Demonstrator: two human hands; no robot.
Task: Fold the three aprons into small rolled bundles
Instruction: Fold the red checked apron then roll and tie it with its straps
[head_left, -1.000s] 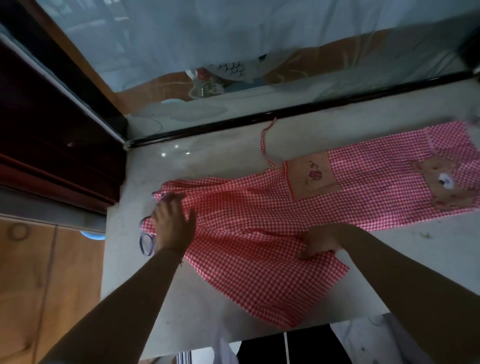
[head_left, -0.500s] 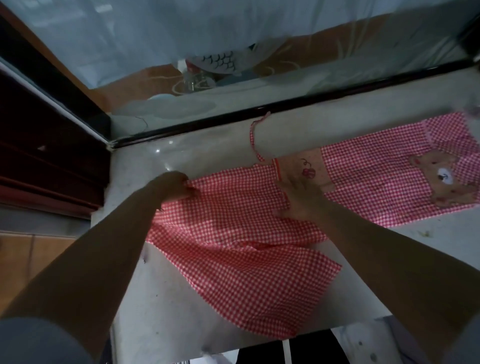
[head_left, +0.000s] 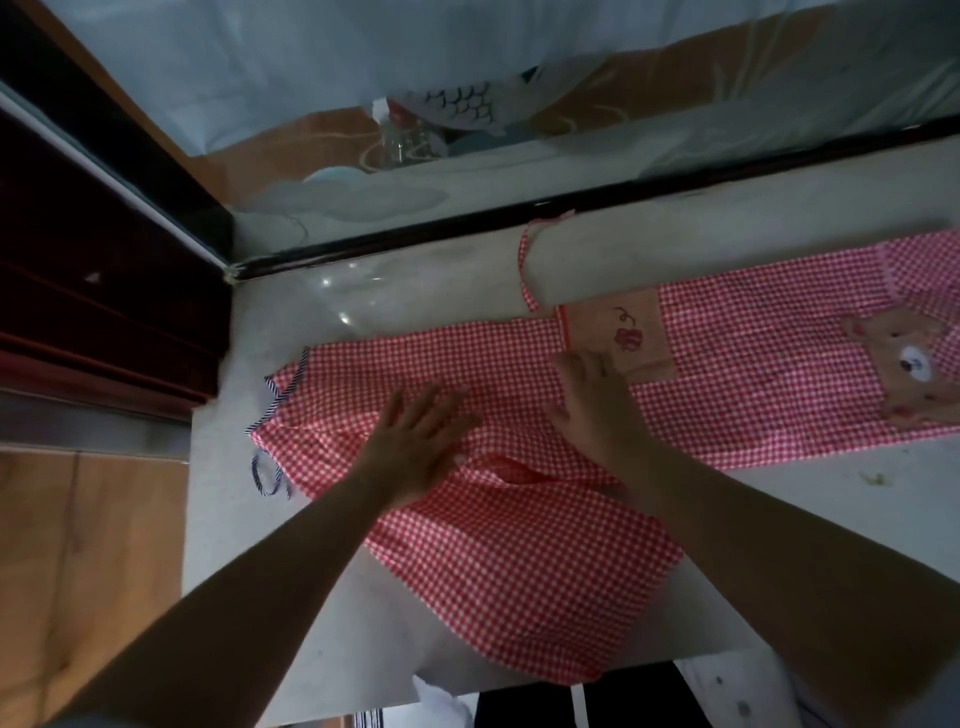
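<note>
Now both hands lie flat, fingers straight, on the red gingham apron (head_left: 519, 561) spread over the pale countertop (head_left: 249, 571). Left hand (head_left: 415, 441) presses the cloth's middle; right hand (head_left: 597, 410) presses just beside it, fingertips touching the tan pocket (head_left: 613, 338), whose contents cannot be seen. Beyond the right hand sits a bear patch (head_left: 909, 369). Left of the left hand runs navy striped trim (head_left: 283, 389). No readable writing shows; the pocket's red embroidery is only a motif.
</note>
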